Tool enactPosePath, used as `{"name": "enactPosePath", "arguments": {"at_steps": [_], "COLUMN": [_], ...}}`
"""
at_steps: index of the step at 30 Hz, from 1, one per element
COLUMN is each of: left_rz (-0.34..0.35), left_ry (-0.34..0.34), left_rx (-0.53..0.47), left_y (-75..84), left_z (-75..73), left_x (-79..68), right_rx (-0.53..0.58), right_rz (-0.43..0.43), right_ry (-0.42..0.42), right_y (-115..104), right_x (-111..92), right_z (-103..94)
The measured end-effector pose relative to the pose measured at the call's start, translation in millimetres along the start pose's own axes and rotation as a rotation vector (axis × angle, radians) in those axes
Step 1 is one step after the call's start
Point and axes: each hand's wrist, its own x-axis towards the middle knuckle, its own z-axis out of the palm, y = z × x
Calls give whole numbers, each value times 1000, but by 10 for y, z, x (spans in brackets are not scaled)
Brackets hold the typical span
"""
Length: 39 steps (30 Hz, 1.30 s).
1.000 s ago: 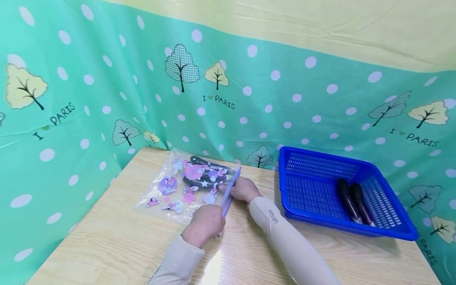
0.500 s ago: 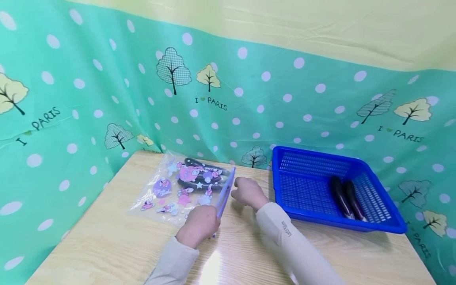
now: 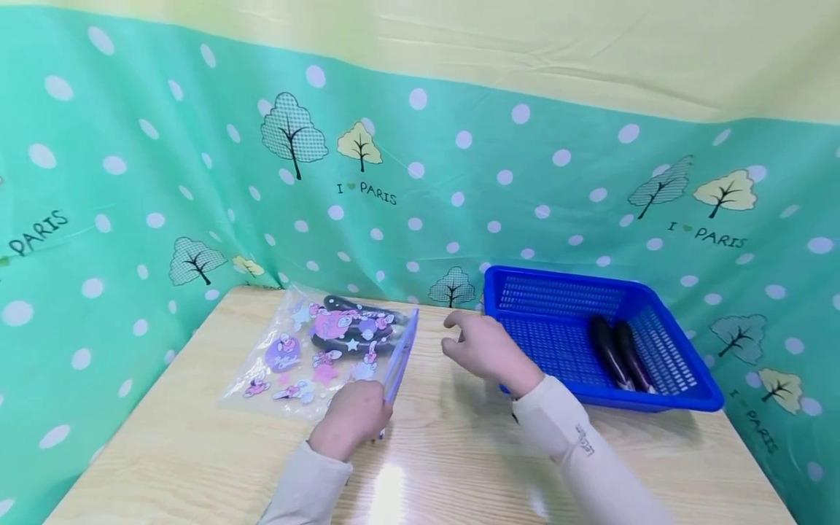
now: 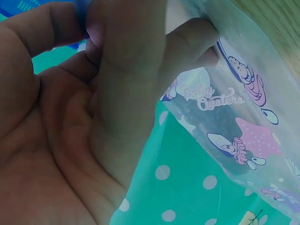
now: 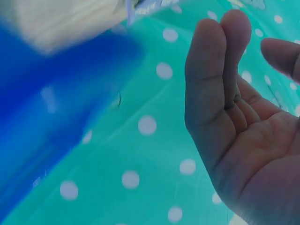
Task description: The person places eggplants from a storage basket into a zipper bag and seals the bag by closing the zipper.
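Observation:
A clear zip bag (image 3: 302,372) printed with pink and purple cartoon figures lies on the left part of the table, dark eggplants (image 3: 348,343) showing through its plastic. My left hand (image 3: 354,415) pinches the near end of the bag's purple zip edge (image 3: 402,357); in the left wrist view the fingers bend over the printed plastic (image 4: 220,98). Between bag and basket, my right hand (image 3: 488,346) is held over the table with nothing in it. Its fingers are loosely bent and the thumb stands apart, as the right wrist view (image 5: 248,117) of the hand shows.
A blue plastic basket (image 3: 545,394) stands at the right, close beside my right hand. Two eggplants (image 3: 610,354) lie side by side in its right half. A green dotted curtain (image 3: 394,248) hangs behind the wooden table (image 3: 446,467) and along its left side.
My right hand has come away from the bag's mouth and moved right toward the basket, its fingers loosening. The left hand keeps its hold on the zip edge. The head view has turned rightward.

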Motion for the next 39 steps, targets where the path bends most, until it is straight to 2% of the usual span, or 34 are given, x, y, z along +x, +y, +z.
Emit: {"name": "enactPosePath", "arguments": {"at_steps": [4,8,18,23,27,31,35,39], "left_rz": [2,0,9,19,5,-4,2,7], "left_ry": [9,5,17,28,18,8,9,19], "left_rx": [-13,-24,-5,13,13,17,20,22], "left_y": [-19,-17,-11,0,11,15,22,30], "left_z": [10,17,12,7,-4,-2,1,-4], "left_x": [-2,-1,-19,-13,-19,-19,-14,-16], "right_rx": [-9,-35,-230,-340,-351,-354,-363,-345], "right_rz": [21,48,148,156,208,290,352,397], "right_ry": [-5,-9,-17,-37,-109,-222,-309,-342], "right_y": [140,390,1182,1653,2019,2301,2442,2446], "right_x": [-84,-107,-65,-43,-45,-104,-187,-203], "right_z": [-200,-377,-759,-879,-930,-938,-936,-884]}}
